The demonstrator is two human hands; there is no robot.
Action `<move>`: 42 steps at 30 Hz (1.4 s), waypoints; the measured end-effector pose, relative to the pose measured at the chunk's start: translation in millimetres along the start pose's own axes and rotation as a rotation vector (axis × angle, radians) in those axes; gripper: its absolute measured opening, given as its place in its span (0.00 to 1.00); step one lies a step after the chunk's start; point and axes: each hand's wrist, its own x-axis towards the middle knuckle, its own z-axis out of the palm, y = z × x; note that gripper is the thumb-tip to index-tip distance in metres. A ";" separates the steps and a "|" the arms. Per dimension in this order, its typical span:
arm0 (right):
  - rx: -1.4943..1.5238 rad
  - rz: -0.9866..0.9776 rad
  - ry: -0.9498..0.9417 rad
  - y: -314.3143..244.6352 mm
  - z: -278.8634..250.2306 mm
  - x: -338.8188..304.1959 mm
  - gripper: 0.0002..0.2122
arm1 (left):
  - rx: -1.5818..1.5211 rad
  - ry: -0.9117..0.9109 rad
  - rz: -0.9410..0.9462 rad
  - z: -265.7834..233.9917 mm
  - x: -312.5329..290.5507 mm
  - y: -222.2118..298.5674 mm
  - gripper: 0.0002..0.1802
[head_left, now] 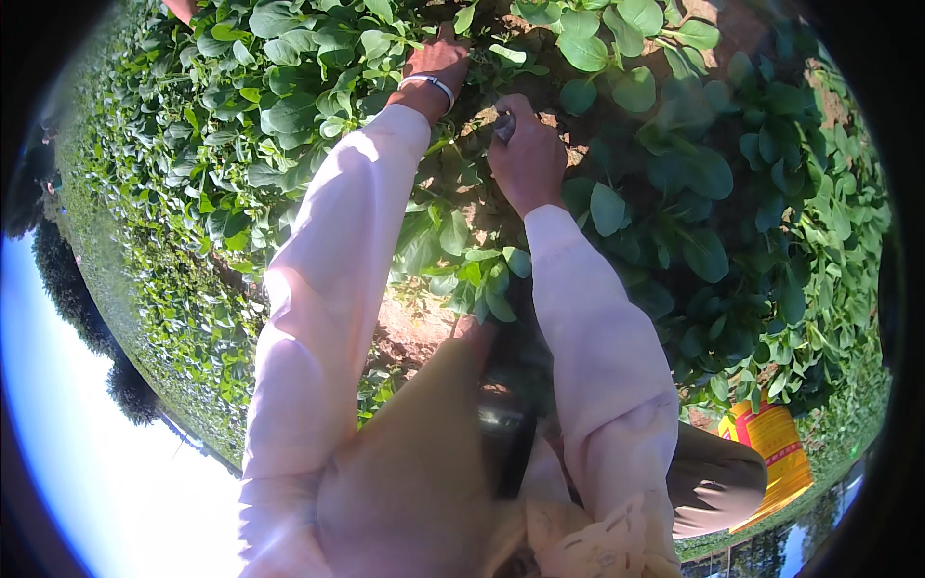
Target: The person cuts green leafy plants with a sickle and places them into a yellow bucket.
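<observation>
My left hand (439, 62), with a pale bracelet (429, 83) at the wrist, reaches down among the leafy green plants (381, 43). Its fingers curl into the foliage, and leaves hide what they hold. Close by on the right, my right hand (532, 159) is closed round a dark handle (504, 125), low over the soil. The working end of that tool cannot be made out. Broad-leaved plants (607, 58) grow just beyond and to the right of this hand.
Bare soil (414, 332) shows beside my foot (472, 337). A yellow and red bag (769, 453) stands behind my knee (718, 477) at the lower right. Dense rows of the same crop (183, 241) spread to the left. A bit of skin (181, 10) shows at the top left edge.
</observation>
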 end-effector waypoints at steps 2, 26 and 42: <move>-0.002 0.008 0.014 6.4 -5.4 -0.6 0.16 | -0.177 0.166 -0.110 8.8 -4.0 5.0 0.18; 0.056 -0.143 -0.012 7.4 -16.6 -17.5 0.14 | -0.602 0.476 0.153 8.0 -75.4 -69.8 0.15; 0.029 -0.121 0.043 -41.5 27.9 53.5 0.13 | 0.154 0.195 -0.106 -20.5 9.9 -29.5 0.11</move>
